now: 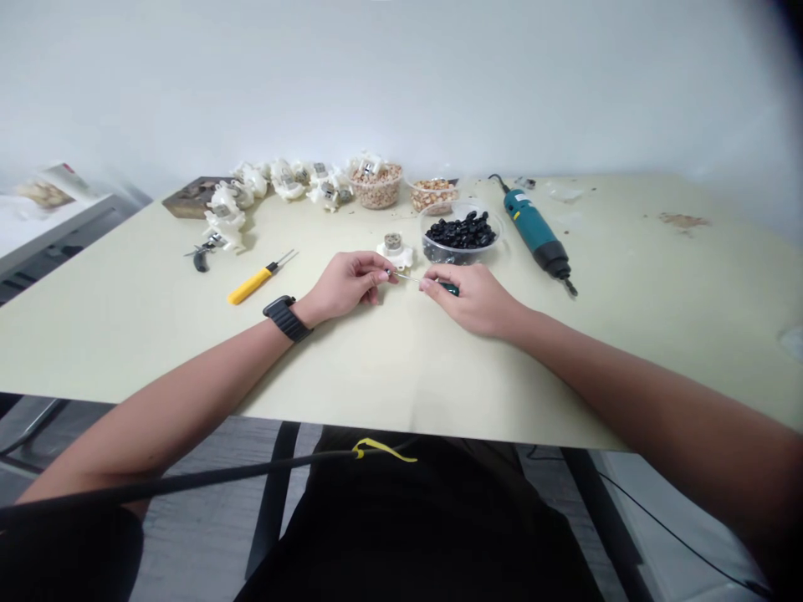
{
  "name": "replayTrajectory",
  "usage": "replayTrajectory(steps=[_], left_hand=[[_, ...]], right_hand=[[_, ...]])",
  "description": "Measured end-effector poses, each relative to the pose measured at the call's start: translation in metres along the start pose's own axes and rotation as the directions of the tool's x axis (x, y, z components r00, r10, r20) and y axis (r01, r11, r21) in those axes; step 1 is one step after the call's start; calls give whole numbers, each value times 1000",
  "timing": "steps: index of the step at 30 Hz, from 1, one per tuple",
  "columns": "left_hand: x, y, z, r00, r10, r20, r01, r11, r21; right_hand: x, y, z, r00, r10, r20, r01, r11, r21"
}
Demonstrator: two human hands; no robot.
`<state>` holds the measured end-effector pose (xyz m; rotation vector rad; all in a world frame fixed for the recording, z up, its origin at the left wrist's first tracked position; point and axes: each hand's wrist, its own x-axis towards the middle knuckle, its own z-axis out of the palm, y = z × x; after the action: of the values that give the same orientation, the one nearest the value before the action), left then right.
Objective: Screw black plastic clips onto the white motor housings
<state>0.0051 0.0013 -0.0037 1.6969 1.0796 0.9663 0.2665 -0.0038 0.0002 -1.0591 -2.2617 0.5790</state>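
Pale yellow tabletop (351,368) meets a whitish wall (401,84). Over its middle is a thin-shafted hand tool with a dark green handle (449,288), gripped in the curled right hand (477,297). At the shaft's tip, the left hand (346,284) pinches a small dark piece (388,272) between thumb and fingers. Just beyond stands a white plastic part with a round metallic top (395,252), near a clear plastic bowl of glossy black pieces (435,252). Farther out lie a yellow-handled, metal-shafted tool (248,286) and a teal cylindrical power tool (535,228).
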Motion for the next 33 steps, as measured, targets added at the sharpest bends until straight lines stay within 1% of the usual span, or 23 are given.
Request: replayTrajectory(steps=[12,19,25,28,31,33], left_hand=[[-1,1,0,999,14,34,-14,1000,21],[-1,3,1,999,28,21,-28,999,21],[-2,2,4,997,78,0,-78,996,37],[-3,2,6,994,109,-29,-107,992,70],[-4,4,10,986,136,-94,-122,983,136],[-6,4,12,979,155,-133,-127,971,201]], right_hand=[[1,-1,1,1000,-25,9,25,1000,-2],[2,1,1,999,-21,24,20,999,26],[4,0,-2,999,0,54,-5,996,86],[4,-3,-3,994,51,100,-65,987,149],[4,-6,-4,973,142,184,-187,948,259],[4,-9,-5,958,181,224,-245,920,305]])
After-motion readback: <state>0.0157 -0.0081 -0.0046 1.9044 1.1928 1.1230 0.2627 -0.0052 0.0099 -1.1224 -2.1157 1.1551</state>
